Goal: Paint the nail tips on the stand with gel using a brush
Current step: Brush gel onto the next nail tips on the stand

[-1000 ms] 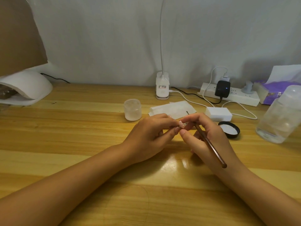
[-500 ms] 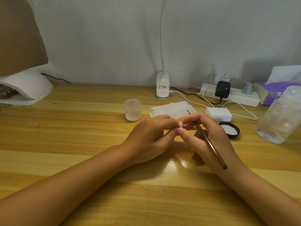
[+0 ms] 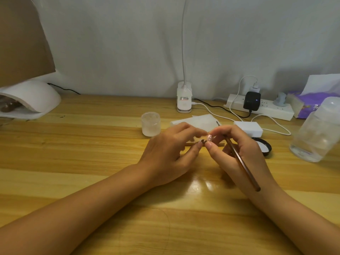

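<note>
Tiny, light, slippery nail tip [image 3: 210, 138] pinched between left hand [image 3: 171, 153] and right hand [image 3: 237, 150] fingertips; brush [image 3: 242, 166] tucked pointing five o'clock; best gripped by edges.

Open wooden table [image 3: 77, 162] lies left and near. Ahead, the jar [image 3: 150, 124] and lamp base [image 3: 184, 100] crowd in; right, black lid [image 3: 262, 148], bottle [image 3: 316, 133] and, it seems, trailing cables [image 3: 276, 124] block passage.

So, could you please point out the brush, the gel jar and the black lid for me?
brush [image 3: 241, 164], head view, middle of the brown handle.
gel jar [image 3: 150, 124], head view, its frosted side wall.
black lid [image 3: 267, 145], head view, right part of the rim.
</note>
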A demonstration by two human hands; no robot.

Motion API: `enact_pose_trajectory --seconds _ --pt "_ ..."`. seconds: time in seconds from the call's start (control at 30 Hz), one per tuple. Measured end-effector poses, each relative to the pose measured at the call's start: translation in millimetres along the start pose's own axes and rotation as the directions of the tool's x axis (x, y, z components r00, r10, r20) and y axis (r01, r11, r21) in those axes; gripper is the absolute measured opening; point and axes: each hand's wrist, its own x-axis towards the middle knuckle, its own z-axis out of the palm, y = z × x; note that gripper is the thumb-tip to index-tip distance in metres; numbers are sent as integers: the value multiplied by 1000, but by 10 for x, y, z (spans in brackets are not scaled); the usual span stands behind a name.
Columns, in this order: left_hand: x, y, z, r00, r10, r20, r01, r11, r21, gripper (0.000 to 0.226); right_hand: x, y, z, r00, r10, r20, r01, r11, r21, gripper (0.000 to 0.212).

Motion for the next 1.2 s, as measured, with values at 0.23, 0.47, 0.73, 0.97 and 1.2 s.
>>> enact_pose_trajectory --seconds 0.23,0.47,0.73,0.97,1.2 --pt "30 -55 4 980 -200 6 197 970 143 49 24 32 -35 999 10 -51 -13 998 -67 19" --pt "23 -132 35 932 -333 141 321 941 106 50 34 99 -70 998 48 -32 -52 985 -167 20" --pt "37 -128 19 959 -259 116 255 966 47 36 24 102 -65 999 31 14 -27 972 -232 23" --pt "28 -128 35 961 -227 155 234 972 -23 34 29 129 -48 1000 11 20 -5 963 -270 24" --pt "25 -73 25 978 -152 142 156 988 -17 32 17 130 -47 1000 -9 14 13 956 -292 23"
